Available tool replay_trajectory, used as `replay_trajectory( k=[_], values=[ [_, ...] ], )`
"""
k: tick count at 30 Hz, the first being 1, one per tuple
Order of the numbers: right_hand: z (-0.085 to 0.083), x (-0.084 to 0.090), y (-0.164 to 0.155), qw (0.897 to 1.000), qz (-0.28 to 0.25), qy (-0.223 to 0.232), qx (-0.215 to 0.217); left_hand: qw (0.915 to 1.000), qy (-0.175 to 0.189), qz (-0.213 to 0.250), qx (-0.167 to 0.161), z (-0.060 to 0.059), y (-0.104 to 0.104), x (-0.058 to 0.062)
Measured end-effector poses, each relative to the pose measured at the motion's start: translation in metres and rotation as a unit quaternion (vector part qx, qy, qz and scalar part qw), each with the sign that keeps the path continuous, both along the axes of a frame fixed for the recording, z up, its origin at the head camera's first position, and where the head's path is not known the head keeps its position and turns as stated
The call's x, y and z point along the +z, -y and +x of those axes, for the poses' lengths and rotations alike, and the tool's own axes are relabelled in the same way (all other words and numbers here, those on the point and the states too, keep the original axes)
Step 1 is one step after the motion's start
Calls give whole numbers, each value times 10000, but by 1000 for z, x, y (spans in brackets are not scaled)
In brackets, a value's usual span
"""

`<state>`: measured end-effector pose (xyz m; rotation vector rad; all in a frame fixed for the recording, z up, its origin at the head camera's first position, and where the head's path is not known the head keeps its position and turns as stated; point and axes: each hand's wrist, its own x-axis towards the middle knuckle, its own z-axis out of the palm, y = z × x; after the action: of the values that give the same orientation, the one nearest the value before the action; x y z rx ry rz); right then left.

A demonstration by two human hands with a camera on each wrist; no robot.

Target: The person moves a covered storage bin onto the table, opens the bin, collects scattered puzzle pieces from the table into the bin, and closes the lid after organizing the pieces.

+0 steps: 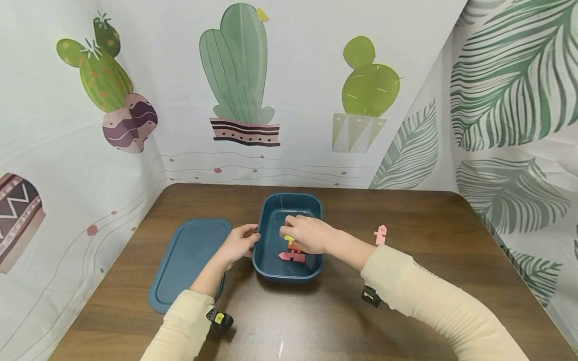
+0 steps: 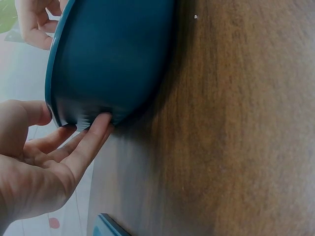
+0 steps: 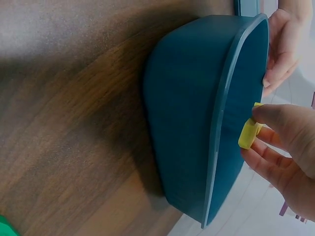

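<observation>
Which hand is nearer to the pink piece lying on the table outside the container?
The right. The right hand is over the blue container, holding a yellow piece, with the pink piece just beyond its forearm. The left hand touches the container's far side.

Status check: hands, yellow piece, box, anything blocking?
Left hand steadies blue box. Right hand pinches yellow piece over box. Orange piece, pink piece inside; nothing blocking.

Head view high over the table (image 1: pixel 406 311); both wrist views close beside the shared teal box (image 1: pixel 271 265).
</observation>
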<state>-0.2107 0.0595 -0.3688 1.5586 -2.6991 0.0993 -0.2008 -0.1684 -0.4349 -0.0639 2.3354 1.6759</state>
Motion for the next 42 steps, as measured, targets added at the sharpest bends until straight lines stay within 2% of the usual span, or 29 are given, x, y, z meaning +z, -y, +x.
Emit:
replay_trajectory(
  k=[9, 24, 30, 37, 42],
  values=[
    [0, -3, -1, 9999, -51, -67, 59, 10000, -20, -46, -12, -1, 0, -2],
    [-1, -5, -6, 9998, 116, -114, -107, 10000, -62, -16, -34, 0, 0, -1],
    [-1, -3, -10, 9995, 175, 13, -265, 9995, -248, 30, -177, 2, 1, 1],
    [-2, 0, -16, 9992, 135, -100, -366, 10000, -46, 2, -76, 1, 0, 1],
    [-2, 4, -22, 9989, 8, -219, -412, 9999, -32, 14, -105, 1, -1, 2]
  ],
)
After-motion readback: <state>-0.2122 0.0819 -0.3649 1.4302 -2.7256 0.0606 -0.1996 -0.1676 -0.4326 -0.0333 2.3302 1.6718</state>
